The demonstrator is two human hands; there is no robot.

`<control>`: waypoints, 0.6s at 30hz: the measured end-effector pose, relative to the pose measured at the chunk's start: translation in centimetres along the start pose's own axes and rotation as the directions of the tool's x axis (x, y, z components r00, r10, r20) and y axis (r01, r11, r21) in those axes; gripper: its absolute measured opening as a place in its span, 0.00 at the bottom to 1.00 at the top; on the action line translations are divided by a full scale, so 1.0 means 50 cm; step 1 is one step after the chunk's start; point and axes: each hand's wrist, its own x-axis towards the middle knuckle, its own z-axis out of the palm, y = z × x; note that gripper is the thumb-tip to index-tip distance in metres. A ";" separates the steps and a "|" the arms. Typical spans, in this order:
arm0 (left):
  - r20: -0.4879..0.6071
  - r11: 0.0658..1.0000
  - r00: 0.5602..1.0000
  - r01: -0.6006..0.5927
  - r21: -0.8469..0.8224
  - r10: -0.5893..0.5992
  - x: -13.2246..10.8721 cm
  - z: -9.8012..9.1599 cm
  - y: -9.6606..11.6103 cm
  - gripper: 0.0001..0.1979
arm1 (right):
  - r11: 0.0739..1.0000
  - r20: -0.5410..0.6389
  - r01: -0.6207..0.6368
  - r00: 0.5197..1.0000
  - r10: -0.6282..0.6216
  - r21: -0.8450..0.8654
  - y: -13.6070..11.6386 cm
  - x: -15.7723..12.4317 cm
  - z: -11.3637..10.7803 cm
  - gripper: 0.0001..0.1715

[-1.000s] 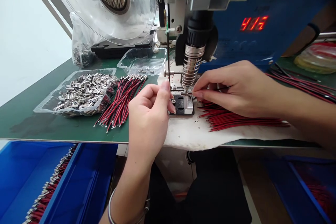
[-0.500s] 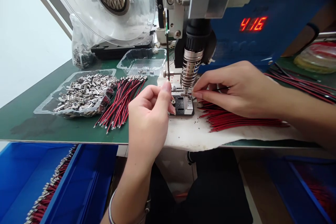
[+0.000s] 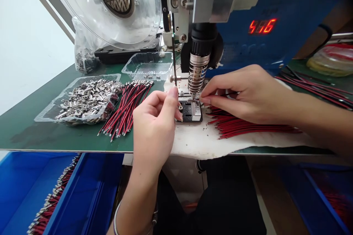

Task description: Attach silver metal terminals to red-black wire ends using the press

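Note:
My left hand is closed in a pinch at the left side of a small black fixture; what it holds is hidden behind the fingers. From the right, my right hand pinches a thin wire, its tip close to the metal block on the fixture. Right above that block stands the soldering iron, a coiled spring around its lower part, its point down at the work. Beneath my right hand lies a bundle of red and black wires on a white cloth.
Left on the green table are a clear tray of metal connectors and wires with connectors attached. Behind stand another clear tray and a transparent reel. A blue machine rises at right; blue bins sit below.
The soldering iron appears slightly lower over the fixture. Both hands keep almost the same pose, and the whole view has shifted a little.

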 end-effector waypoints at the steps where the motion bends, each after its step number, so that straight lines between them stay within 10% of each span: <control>1: 0.006 1.000 1.000 -0.005 -0.003 0.005 0.000 -0.002 -0.002 0.21 | 1.000 -0.003 0.009 1.000 -0.010 -0.007 0.001 -0.001 0.000 0.10; 18: -0.008 0.991 0.997 -0.071 -0.111 0.070 -0.005 -0.005 0.002 0.17 | 0.978 -0.073 0.163 0.982 -0.173 -0.131 0.006 -0.007 0.006 0.08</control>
